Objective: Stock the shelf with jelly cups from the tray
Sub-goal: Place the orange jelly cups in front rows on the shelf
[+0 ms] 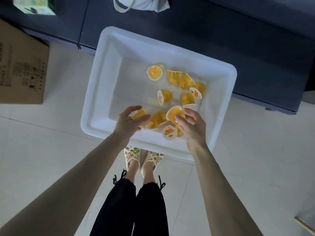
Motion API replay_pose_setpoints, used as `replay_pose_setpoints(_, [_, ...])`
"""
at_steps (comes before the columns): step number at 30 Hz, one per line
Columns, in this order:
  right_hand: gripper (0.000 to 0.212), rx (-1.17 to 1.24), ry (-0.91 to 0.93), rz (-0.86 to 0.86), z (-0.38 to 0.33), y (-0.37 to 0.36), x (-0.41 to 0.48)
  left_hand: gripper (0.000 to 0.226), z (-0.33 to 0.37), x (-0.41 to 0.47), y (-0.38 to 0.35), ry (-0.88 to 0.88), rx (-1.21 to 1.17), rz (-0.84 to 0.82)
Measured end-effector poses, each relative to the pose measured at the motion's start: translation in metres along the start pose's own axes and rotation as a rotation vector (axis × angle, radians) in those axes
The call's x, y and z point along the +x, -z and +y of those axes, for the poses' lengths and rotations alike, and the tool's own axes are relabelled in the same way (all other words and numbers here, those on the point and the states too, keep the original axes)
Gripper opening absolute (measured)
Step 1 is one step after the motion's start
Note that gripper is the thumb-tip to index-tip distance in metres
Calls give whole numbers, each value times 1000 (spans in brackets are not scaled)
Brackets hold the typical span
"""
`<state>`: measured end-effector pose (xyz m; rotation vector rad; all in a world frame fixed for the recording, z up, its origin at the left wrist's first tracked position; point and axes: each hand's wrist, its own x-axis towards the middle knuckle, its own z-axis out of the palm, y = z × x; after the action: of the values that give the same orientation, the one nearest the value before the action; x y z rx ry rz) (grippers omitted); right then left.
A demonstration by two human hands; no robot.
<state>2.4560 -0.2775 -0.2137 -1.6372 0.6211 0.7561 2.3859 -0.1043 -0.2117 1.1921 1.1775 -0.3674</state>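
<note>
I see left hand (129,120) gripping one jelly cup (139,114), right hand (191,125) holding a second cup (175,112) (both at 6 o'clock in the tray (102,68)).

Both forearms are bare from the left hand (127,120) and the right hand (190,126) back to the near edge of view. Below and between the hands are loose black trousers (136,210), cropped above the ankle. Each hem is gathered into a small frill, with a thin black tie knotted at its outer side. Just below the hands, the feet wear cream woven slip-on sandals (151,160). Small charms sit on the straps, seemingly little flowers and one green piece, though they are blurred.
</note>
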Motion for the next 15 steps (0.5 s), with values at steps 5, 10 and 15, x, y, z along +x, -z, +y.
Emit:
replay_pose_setpoints(5, [28, 364, -172, -151, -50, 0, -64, 40, 35, -75, 2, -9, -166, -37])
replay_pose_setpoints(10, [37, 527, -150, -313, -121, 4, -141, 28, 85, -171, 13, -101, -354, -124])
replay_pose_setpoints(15, [20, 464, 42, -391, -211, 6, -216, 35, 148, -256, 29, -236, -452, -194])
